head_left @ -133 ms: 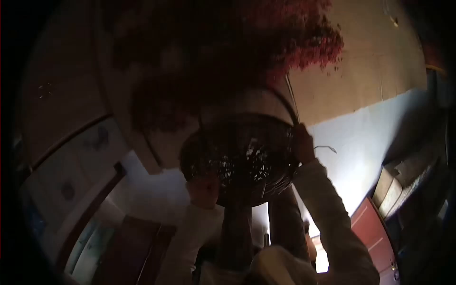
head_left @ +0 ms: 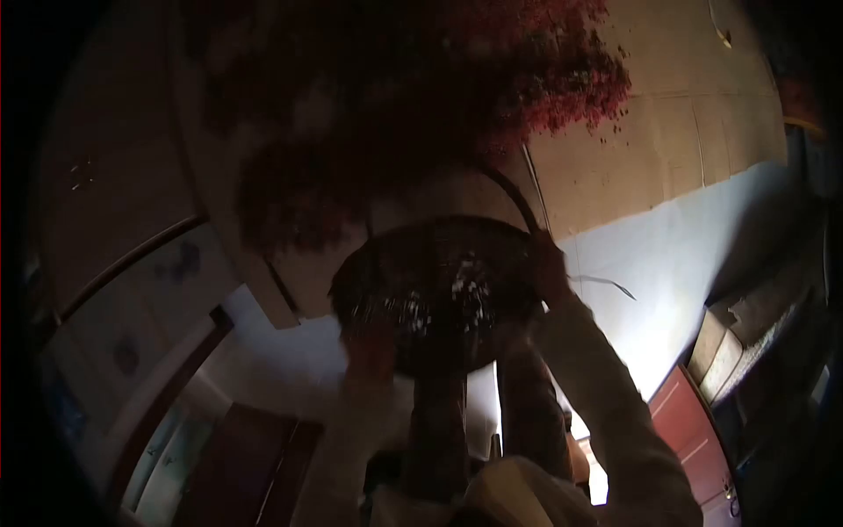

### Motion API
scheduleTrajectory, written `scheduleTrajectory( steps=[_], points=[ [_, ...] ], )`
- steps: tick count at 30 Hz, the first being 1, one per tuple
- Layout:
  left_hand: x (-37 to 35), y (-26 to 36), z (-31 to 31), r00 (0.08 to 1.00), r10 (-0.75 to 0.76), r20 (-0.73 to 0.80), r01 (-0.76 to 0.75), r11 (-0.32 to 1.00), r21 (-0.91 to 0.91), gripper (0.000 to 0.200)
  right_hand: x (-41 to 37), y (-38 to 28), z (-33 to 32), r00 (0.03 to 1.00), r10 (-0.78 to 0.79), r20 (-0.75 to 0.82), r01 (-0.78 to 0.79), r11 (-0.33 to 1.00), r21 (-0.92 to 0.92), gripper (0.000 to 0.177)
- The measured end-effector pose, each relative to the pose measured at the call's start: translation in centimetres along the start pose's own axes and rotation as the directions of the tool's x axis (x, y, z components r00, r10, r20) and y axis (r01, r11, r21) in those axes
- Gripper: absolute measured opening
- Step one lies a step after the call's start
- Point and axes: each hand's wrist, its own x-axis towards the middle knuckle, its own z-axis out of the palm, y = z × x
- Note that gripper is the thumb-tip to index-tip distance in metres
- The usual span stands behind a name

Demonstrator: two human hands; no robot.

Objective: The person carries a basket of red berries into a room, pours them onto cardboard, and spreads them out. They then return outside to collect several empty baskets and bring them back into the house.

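Note:
A dark round wicker basket with a tall arched handle is held in front of my legs, smeared by motion. My left hand is closed on its near left rim. At the right rim, close to the foot of the handle, my right hand grips the basket. Light glints through the weave at the bottom. Just beyond the basket lie heaps of small dark red pieces, some of them loose at the edges.
Sheets of cardboard lie under the red heaps. A pale floor shows beyond their edge, with a thin bent strand near my right wrist. Boxes and a red door stand at the right.
The basket has shifted slightly and its weave is more blurred. My right hand has moved a little to the left with it; my left hand still grips the rim.

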Motion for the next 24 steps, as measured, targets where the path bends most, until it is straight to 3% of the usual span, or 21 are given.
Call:
scheduleTrajectory(
  steps=[2,3,4,5,6,7,8,9,10,11,12,14,15,16,17,18,19,20,21,23,24],
  points=[
    [1.7,-2.5,3.2,0.999,0.009,0.033,-0.013,0.993,0.115,0.022,1.0,1.4,4.0,0.928,-0.264,-0.263,0.212,0.955,-0.209,0.021],
    [1.1,-2.9,2.9,0.994,-0.048,0.094,0.033,0.988,0.154,0.021,-0.3,1.5,2.1,0.995,-0.064,-0.075,0.065,0.998,0.016,0.026],
    [0.6,-2.6,1.4,0.95,-0.169,0.261,0.115,0.971,0.211,0.021,-0.6,-2.0,-2.4,0.977,0.161,0.138,-0.185,0.965,0.188,0.031],
    [-0.1,-1.9,0.1,0.866,-0.288,0.409,0.185,0.944,0.274,0.024,-0.8,-6.0,-7.3,0.879,0.353,0.321,-0.435,0.869,0.236,0.036],
    [-0.3,-1.1,-1.1,0.754,-0.384,0.533,0.227,0.914,0.337,0.03,-2.1,-2.7,-3.0,0.941,0.265,0.211,-0.316,0.912,0.262,0.033],
    [0.2,0.0,-1.9,0.773,-0.362,0.521,0.213,0.921,0.326,0.03,-3.2,0.0,0.8,0.98,0.172,0.096,-0.191,0.946,0.263,0.03],
    [1.5,1.3,-2.2,0.971,0.016,0.24,-0.067,0.977,0.204,0.018,-2.6,-1.3,-0.6,0.998,0.039,-0.046,-0.03,0.983,0.179,0.027],
    [2.6,2.4,-2.2,0.917,0.388,-0.092,-0.368,0.912,0.184,0.007,-1.2,-2.7,-2.3,0.992,-0.027,-0.123,0.043,0.991,0.126,0.025],
    [1.3,0.8,-2.5,0.968,0.212,-0.131,-0.229,0.964,-0.135,0.009,0.2,-3.9,-3.8,0.976,-0.093,-0.199,0.108,0.992,0.063,0.024],
    [-0.3,1.9,-6.0,0.973,0.212,-0.092,-0.223,0.965,-0.14,0.009,-0.2,-5.9,-7.0,0.989,-0.127,-0.077,0.135,0.984,0.112,0.023],
    [0.2,4.5,-10.3,0.992,0.114,-0.057,-0.126,0.948,-0.293,0.018,0.7,-8.5,-10.8,0.983,-0.183,0.014,0.178,0.97,0.166,0.024],
    [2.0,5.4,-14.8,0.956,0.19,-0.222,-0.257,0.909,-0.327,0.03,3.7,-15.9,-20.5,0.986,-0.164,0.02,0.158,0.972,0.176,0.024],
    [1.7,5.4,-16.3,0.957,-0.016,-0.291,-0.114,0.899,-0.424,0.031,4.1,-18.9,-23.8,0.988,-0.12,0.097,0.098,0.974,0.204,0.023],
    [2.1,4.6,-18.4,0.973,-0.076,-0.22,-0.026,0.903,-0.428,0.029,4.5,-20.5,-23.7,0.992,-0.116,0.054,0.105,0.979,0.173,0.023],
    [2.8,4.5,-20.7,0.995,-0.067,-0.075,0.04,0.948,-0.316,0.028,4.2,-22.1,-24.1,0.966,-0.237,0.103,0.257,0.92,-0.295,0.028],
    [3.7,4.5,-21.9,0.99,-0.05,0.132,0.059,0.996,-0.068,0.029,3.6,-22.8,-25.1,0.933,-0.299,0.2,0.351,0.635,-0.688,0.034],
    [4.7,4.3,-21.8,0.979,0.017,0.204,-0.036,0.996,0.087,0.032,4.3,-23.0,-23.7,0.96,-0.262,0.098,0.266,0.749,-0.607,0.034],
    [5.4,3.0,-20.4,0.981,0.192,0.003,-0.192,0.98,-0.048,0.027,4.7,-23.1,-22.6,0.98,-0.19,-0.049,0.168,0.941,-0.293,0.034],
    [6.0,1.7,-18.9,0.914,0.353,-0.198,-0.379,0.919,-0.11,0.029,5.2,-23.0,-22.0,0.982,-0.12,-0.143,0.116,0.993,-0.039,0.034],
    [7.5,4.9,-20.6,0.954,0.292,-0.072,-0.294,0.956,-0.011,0.028,5.5,-23.0,-24.1,0.984,-0.067,-0.167,0.089,0.988,0.123,0.034],
    [8.8,-1.2,-19.4,0.998,0.037,0.044,0.0,0.768,-0.64,0.027,5.4,-22.8,-25.5,0.988,-0.05,-0.144,0.072,0.986,0.152,0.034]
  ],
)
